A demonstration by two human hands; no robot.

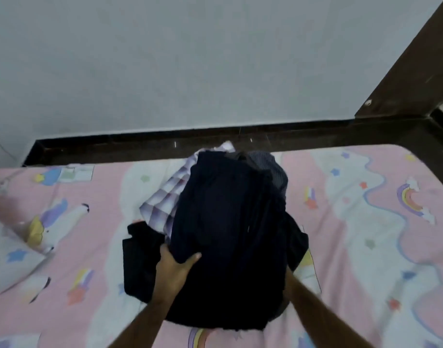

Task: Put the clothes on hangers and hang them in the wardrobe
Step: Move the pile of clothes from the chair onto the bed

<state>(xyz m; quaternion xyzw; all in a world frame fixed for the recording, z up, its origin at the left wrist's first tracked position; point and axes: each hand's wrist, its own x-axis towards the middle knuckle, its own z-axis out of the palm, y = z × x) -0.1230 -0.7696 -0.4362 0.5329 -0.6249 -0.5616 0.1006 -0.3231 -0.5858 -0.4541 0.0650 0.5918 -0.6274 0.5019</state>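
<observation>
A pile of clothes lies in the middle of the bed. On top is a dark navy garment (228, 222). Under it lie a purple-and-white checked shirt (165, 199) on the left and a grey dotted garment (270, 167) at the far end. My left hand (176, 266) grips the near left edge of the navy garment, thumb on top. My right forearm (315, 307) reaches under the right side of the pile, and the hand itself is hidden by the cloth. No hanger is in view.
The bed has a pink sheet (353, 234) printed with unicorns and rainbows. A dark wooden bed frame (165, 141) runs along the grey wall behind. A dark wooden post (411, 71) rises at the far right corner.
</observation>
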